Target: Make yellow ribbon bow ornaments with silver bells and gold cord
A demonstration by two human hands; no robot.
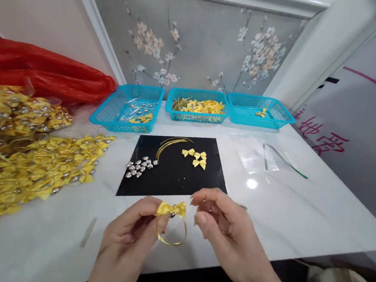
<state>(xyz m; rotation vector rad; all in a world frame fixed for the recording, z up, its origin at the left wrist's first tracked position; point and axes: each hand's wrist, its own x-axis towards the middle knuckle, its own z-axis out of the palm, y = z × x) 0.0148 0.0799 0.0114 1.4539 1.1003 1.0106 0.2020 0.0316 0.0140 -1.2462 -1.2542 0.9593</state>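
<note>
Between thumb and fingers, my left hand (131, 236) pinches a yellow ribbon bow (178, 210) with a gold elastic loop (170, 244) hanging below it. A dark, shiny bell or bead shows under the bow's knot. Just to the right, my right hand (224, 231) is held apart from the bow, its fingers curled with a gap between thumb and forefinger and nothing visible there. Beyond the hands lies a black mat (165, 185). On it are several silver bells or beads (137, 168), a bunch of gold cords (171, 144) and several yellow bows (199, 163).
Three blue baskets stand at the back: the left basket (105, 116), the middle basket (196, 115) full of bows and cords, and the right basket (257, 120). Finished-looking bows (52, 165) pile at left by a red bag (40, 66). A clear plastic bag (255, 157) lies right.
</note>
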